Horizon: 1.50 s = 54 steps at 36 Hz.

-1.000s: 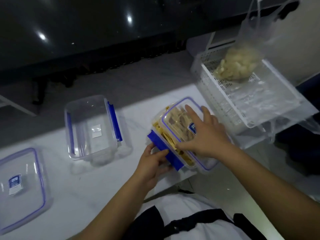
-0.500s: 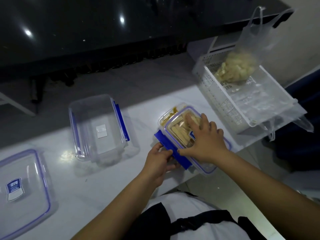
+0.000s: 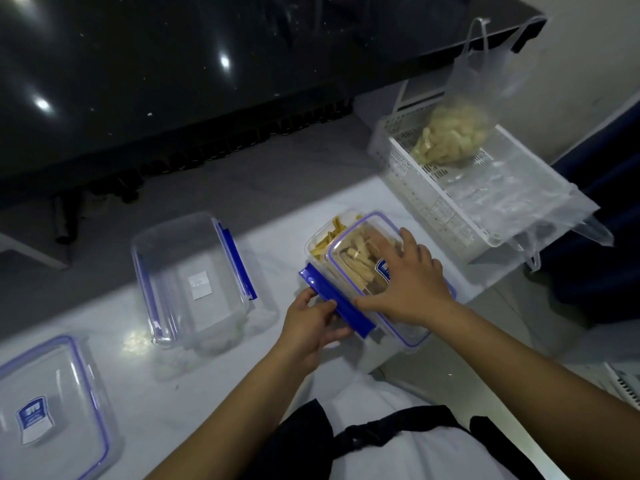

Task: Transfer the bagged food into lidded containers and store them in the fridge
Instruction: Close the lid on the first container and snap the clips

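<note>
blue clasp (image 3: 337,305) unchanged under left hand (image 3: 311,323); lid (image 3: 363,265) slid off-centre, food exposed.

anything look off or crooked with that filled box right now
Yes. The clear blue-rimmed lid sits askew on the clear food-filled container, leaving its far-left corner uncovered with yellow strips showing. The right hand presses the lid; the left hand is at the blue latch, which looks unclipped.
</note>
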Available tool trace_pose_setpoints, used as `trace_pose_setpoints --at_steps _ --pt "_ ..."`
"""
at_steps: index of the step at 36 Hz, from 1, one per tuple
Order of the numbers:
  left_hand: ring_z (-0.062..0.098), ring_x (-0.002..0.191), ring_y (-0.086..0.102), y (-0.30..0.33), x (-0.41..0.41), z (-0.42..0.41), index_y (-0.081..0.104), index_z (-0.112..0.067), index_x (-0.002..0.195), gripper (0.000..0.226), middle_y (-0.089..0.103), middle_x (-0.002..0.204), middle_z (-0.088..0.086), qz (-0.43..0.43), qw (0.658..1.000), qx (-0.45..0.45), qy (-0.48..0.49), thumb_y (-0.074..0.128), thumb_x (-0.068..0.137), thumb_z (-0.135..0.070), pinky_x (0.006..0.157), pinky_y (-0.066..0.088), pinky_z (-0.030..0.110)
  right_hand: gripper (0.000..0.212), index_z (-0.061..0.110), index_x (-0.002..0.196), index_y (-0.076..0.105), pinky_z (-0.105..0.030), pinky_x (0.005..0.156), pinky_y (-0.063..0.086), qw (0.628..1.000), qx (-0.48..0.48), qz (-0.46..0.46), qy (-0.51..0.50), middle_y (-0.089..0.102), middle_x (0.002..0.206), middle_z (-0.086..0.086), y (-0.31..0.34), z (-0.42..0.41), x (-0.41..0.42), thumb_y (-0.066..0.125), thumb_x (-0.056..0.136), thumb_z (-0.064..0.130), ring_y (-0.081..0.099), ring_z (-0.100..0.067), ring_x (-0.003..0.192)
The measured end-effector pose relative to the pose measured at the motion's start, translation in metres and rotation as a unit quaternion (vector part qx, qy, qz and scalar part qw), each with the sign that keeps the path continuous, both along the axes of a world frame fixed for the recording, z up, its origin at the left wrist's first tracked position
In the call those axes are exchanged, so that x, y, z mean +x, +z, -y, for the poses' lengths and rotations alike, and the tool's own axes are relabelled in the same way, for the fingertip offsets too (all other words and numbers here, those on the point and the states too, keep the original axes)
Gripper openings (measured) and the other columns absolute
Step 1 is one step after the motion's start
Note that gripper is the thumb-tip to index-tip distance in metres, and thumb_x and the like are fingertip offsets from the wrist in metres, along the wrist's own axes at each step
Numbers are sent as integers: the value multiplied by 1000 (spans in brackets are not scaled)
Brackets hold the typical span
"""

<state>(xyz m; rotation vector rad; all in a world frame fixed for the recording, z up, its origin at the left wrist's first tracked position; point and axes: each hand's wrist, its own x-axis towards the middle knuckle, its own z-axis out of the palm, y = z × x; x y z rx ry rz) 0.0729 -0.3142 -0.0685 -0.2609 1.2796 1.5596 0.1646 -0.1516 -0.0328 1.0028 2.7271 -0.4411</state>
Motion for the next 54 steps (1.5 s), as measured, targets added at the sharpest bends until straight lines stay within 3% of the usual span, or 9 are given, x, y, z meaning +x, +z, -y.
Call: trace_pose_setpoints --at_steps 10,16,26,30,33,36,43,48,54 --pt "28 94 76 4 0 1 62 -17 120 26 77 102 11 -12 1000 1 5 54 100 -3 59 60 35 116 54 149 -10 -60 114 17 999 16 40 29 -8 165 -12 -2 4 -36 53 57 86 9 -46 146" --pt "30 96 75 1 -4 5 62 -17 125 29 76 107 14 -7 1000 -8 -2 54 100 -3 59 60 35 119 55 146 -17 -61 114 17 999 13 40 8 -12 165 -9 -10 8 -17 42 48 92 6 -46 146" --pt "27 96 75 1 -4 5 58 -19 132 35 76 110 11 0 1000 -13 -7 55 100 -5 61 61 37 120 53 148 -12 -61 111 21 999 -3 44 5 -7 165 -12 -5 6 -22 43 48 92 12 -47 145" --pt "28 97 75 1 -5 5 59 -19 130 34 77 106 11 -2 1000 0 -6 56 100 -4 65 62 40 120 53 150 -4 -59 113 22 999 -34 4 -3 -4 166 -9 9 4 -30 56 52 88 13 -44 146" --pt "31 100 74 2 -5 7 60 -18 130 33 76 108 14 -6 1000 14 -10 57 99 -6 73 63 45 120 58 148 -8 -60 115 19 997 -47 -45 -31 -7 166 -5 25 3 -18 55 51 89 9 -42 148" --pt "31 99 74 1 -7 9 61 -19 129 33 76 107 13 -17 1000 10 0 57 99 -6 67 63 39 119 64 144 -10 -60 113 22 996 -50 -53 -59 -4 166 -1 43 1 10 53 46 92 11 -39 149" --pt "29 98 75 1 -11 6 63 -25 130 35 76 110 11 -25 1000 4 10 59 99 -9 71 63 42 115 70 141 -7 -57 115 20 997 -49 6 -51 -3 166 1 48 10 61 54 44 91 12 -35 149" --pt "28 96 75 -1 -7 -2 62 -26 129 34 76 110 8 -29 999 -15 12 58 99 -9 67 62 39 114 59 149 4 -56 115 20 996 -47 65 -32 -4 166 -5 24 24 45 63 55 83 13 -38 146" --pt "27 98 75 -2 -9 -4 63 -25 130 33 77 108 8 -36 999 -18 13 57 100 -10 65 61 36 116 59 148 -1 -58 114 19 996 -49 61 -38 -4 165 -6 17 24 42 55 51 88 13 -41 145"
